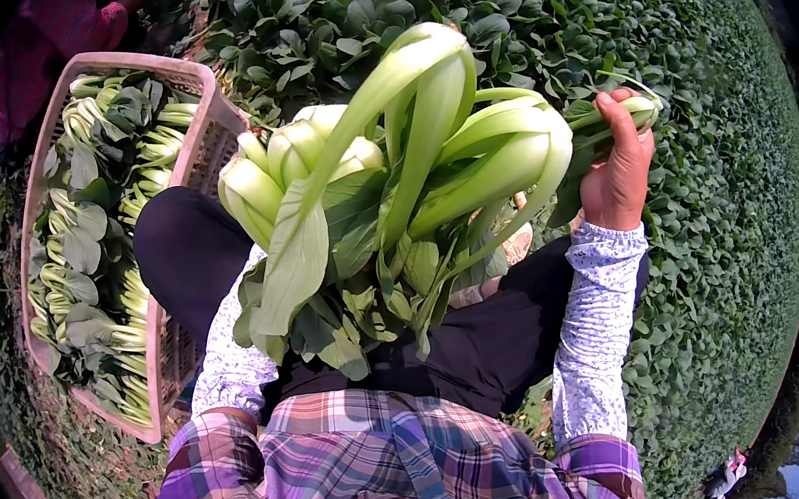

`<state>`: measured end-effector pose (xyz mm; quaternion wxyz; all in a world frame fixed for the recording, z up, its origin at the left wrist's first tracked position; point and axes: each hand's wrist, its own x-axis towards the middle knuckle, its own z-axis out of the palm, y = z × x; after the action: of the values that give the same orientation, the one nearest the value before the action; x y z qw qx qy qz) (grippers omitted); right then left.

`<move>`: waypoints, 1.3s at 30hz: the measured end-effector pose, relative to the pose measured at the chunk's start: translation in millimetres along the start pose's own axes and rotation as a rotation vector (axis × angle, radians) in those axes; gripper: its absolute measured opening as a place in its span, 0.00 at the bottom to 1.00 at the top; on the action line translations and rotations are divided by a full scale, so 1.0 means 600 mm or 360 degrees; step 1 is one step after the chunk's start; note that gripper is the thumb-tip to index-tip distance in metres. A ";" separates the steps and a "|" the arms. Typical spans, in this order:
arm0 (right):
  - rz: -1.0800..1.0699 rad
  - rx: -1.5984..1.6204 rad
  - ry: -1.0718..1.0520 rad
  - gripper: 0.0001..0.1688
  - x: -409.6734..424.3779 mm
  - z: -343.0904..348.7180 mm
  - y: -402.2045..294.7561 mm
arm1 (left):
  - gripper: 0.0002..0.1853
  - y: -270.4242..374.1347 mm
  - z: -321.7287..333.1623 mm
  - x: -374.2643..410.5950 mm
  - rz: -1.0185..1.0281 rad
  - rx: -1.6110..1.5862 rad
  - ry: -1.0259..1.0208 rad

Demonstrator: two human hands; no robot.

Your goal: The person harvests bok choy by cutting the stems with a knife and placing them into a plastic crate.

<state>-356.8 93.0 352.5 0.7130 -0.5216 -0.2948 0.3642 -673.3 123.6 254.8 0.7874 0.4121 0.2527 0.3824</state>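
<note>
A large bunch of bok choy is held up before my chest, its pale green stem bases upward and its leaves hanging down. My left sleeve runs in under this bunch from the left. The bunch hides my left hand, and nothing else is seen bearing its weight. Off to the right, my right hand pinches a small bok choy between thumb and fingers. Its pale base pokes out past the fingertips, and its leaves trail behind the hand towards the bunch.
On the left stands a pink plastic crate with rows of bok choy laid inside. Beyond it, part of a person in dark red patterned clothing shows. Dense leafy crop grows ahead and right. Another person is far off at lower right.
</note>
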 end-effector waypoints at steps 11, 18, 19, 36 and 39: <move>0.0474 0.0499 -0.0598 0.40 -0.076 0.101 0.017 | 0.48 0.006 0.019 0.078 -0.0139 -0.0319 -0.0214; 0.0191 -0.0168 -0.0668 0.77 -0.079 0.098 0.031 | 0.48 -0.005 0.060 0.053 0.0018 0.0060 -0.0229; 0.0234 -0.0164 -0.0680 0.76 -0.078 0.096 0.036 | 0.46 -0.007 0.073 0.047 0.0118 0.0172 -0.0245; -0.0092 -0.0164 -0.0186 0.46 -0.046 0.060 0.000 | 0.51 0.029 0.033 0.039 0.0081 -0.0819 -0.0464; -0.0194 -0.0687 -0.0392 0.46 -0.075 0.083 0.008 | 0.48 0.071 0.038 0.006 -0.0067 -0.1052 -0.0460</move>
<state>-423.2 83.0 360.3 0.5645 -0.5946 -0.4812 0.3101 -671.7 131.6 302.6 0.9135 0.1797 0.0099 0.3650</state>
